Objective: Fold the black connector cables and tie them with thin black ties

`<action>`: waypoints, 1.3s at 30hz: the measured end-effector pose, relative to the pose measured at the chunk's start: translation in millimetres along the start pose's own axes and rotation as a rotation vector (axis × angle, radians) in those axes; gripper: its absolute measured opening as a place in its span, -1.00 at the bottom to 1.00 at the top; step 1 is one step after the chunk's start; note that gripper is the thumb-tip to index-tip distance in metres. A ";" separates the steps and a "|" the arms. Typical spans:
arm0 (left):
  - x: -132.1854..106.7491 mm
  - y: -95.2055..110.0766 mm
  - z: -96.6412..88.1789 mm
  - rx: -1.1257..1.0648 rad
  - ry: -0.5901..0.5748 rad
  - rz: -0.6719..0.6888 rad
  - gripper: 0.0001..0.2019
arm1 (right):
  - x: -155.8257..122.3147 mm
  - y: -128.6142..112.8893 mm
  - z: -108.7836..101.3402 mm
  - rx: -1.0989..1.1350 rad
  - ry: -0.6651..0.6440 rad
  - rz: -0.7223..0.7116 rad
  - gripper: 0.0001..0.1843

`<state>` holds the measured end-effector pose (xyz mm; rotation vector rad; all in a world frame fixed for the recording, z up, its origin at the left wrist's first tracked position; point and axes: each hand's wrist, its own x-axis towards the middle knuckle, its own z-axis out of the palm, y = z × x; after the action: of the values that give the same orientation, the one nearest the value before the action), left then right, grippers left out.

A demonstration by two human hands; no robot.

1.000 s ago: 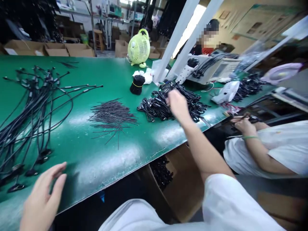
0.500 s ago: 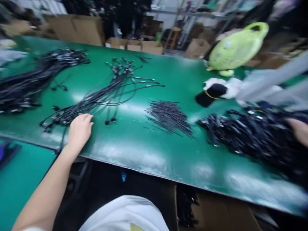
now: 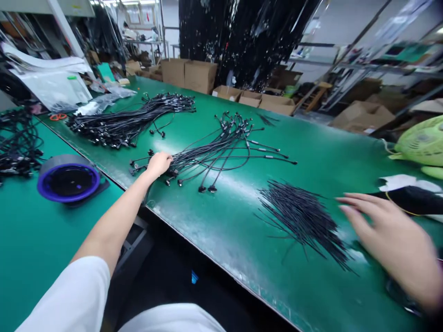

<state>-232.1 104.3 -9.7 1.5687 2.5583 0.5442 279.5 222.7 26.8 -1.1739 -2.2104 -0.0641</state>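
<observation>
From the head view, the left hand rests curled on a fan of black cable harnesses on the green table, its grip unclear. The right hand, spread wide and blurred, hovers just beside a pile of short black wires. Another harness bundle lies beyond; cardboard boxes stand behind the table.

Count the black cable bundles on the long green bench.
2: one black cable bundle toward the upper left of the view, and a second black cable bundle at the left hand.
</observation>
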 end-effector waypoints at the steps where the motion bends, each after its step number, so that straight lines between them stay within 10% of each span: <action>1: 2.1 0.8 0.4 -0.025 -0.008 0.020 -0.79 | 6.2 -17.8 16.7 0.055 -0.065 -0.071 -0.73; 6: -21.9 3.5 -17.8 -0.120 0.076 0.060 -0.73 | 39.9 -133.4 82.6 0.260 -0.356 -0.403 -0.72; 11: -121.0 -20.7 -23.6 -0.041 0.064 -0.060 -0.66 | 63.5 -211.2 129.3 0.347 -0.475 -0.623 -0.70; 15: -179.9 -28.5 -1.9 0.090 -0.023 -0.005 -0.63 | 79.2 -258.7 166.0 0.482 -0.464 -0.667 -0.59; 19: -179.2 -36.2 0.6 0.003 -0.025 -0.041 -0.55 | 95.8 -307.2 203.8 0.512 -0.550 -0.570 -0.38; 24: -165.3 -57.2 -11.4 -0.137 -0.066 -0.071 -0.58 | 93.5 -297.5 222.5 0.510 -0.668 -0.565 -0.62; 30: -161.5 -56.2 -14.1 -0.516 -0.026 -0.214 -0.80 | 73.2 -248.4 189.8 0.497 -0.659 -0.616 -0.66; 35: -171.0 -11.8 -49.2 -1.394 -0.238 -0.243 -0.78 | 84.3 -290.4 173.1 0.288 -0.459 -0.687 -0.58; 39: -182.7 6.6 -84.1 -1.650 -0.136 -0.246 -0.74 | 131.3 -306.0 178.8 0.082 -0.499 -0.573 -0.75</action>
<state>-162.9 -74.5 51.6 0.5621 1.1824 1.7022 -97.2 191.6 28.3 -0.5100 -2.8993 0.0932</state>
